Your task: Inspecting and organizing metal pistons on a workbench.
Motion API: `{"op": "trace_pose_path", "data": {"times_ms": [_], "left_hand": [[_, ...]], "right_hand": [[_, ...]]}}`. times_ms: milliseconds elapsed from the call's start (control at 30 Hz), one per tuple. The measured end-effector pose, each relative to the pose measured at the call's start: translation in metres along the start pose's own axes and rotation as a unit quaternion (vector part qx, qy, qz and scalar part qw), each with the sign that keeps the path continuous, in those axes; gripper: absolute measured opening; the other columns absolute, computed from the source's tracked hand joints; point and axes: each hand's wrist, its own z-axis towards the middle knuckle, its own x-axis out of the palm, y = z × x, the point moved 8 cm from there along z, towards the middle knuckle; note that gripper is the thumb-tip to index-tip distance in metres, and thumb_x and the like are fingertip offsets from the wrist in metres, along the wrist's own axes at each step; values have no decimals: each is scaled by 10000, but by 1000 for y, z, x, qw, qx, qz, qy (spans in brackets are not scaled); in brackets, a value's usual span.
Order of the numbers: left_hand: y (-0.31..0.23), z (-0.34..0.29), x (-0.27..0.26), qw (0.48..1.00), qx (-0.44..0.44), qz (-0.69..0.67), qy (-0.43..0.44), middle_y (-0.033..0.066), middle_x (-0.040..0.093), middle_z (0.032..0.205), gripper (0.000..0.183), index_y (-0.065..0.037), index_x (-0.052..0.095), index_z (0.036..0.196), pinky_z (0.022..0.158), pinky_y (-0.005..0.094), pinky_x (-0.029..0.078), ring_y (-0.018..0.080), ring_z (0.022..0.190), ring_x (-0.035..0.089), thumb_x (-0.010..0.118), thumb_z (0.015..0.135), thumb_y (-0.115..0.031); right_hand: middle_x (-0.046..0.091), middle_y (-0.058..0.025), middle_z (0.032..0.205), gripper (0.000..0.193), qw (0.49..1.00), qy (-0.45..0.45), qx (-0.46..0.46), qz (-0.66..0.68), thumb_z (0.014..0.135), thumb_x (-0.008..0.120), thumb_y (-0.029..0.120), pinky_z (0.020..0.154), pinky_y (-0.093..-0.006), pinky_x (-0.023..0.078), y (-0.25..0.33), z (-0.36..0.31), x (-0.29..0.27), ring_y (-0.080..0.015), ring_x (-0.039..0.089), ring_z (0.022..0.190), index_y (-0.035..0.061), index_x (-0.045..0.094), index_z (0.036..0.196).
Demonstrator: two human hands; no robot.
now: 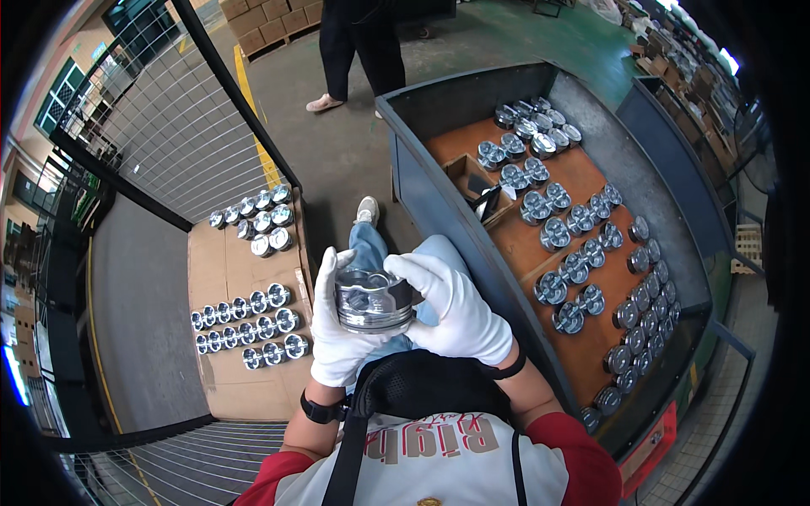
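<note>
Between my two white-gloved hands I hold a shiny metal piston (371, 305), its ringed grooves low and its hollow skirt side up. My left hand (332, 325) wraps its left side, thumb raised along it. My right hand (447, 308) grips the right side, with fingers at the upper edge and beneath. To my left, rows of similar pistons (245, 308) stand on a cardboard sheet (240, 388). On my right, many more pistons (578, 266) lie in groups on the brown floor of a grey metal bin (456, 198).
A small open cardboard box (462, 169) with dark items sits inside the bin. Black-framed wire mesh (160, 126) borders the cardboard on the left. Ahead, a person in dark trousers (363, 51) stands near stacked boxes (261, 21). A red tray (654, 447) lies by the bin's near end.
</note>
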Motion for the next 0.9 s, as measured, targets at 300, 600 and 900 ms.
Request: {"op": "trace_pose_path", "data": {"times_ms": [300, 600, 900], "left_hand": [[-20, -5, 1, 998, 46, 34, 28, 187, 342, 1479, 1358, -107, 96, 1550, 1038, 377, 453, 258, 1259, 486, 973, 514, -157], [7, -3, 1, 953, -158, -257, 17, 123, 415, 1442, 1216, -21, 207, 1524, 1069, 373, 422, 232, 1284, 480, 942, 557, -80], [40, -22, -2, 928, -253, -269, 50, 104, 471, 1412, 1098, -20, 213, 1531, 1104, 352, 351, 206, 1302, 461, 882, 682, -213]], "right_hand": [[543, -129, 1260, 606, 988, 3, 50, 147, 629, 723, -95, 891, -329, 530, -20, -4, 10, -257, 605, 1104, 50, 536, 1187], [533, -113, 1229, 610, 969, -25, 71, 234, 639, 760, -98, 843, -303, 555, -23, -7, 14, -204, 617, 1060, 48, 516, 1179], [556, -111, 1180, 588, 984, -19, 70, 165, 633, 749, -85, 759, -295, 534, -24, -6, 13, -213, 616, 971, 60, 531, 1159]]}}
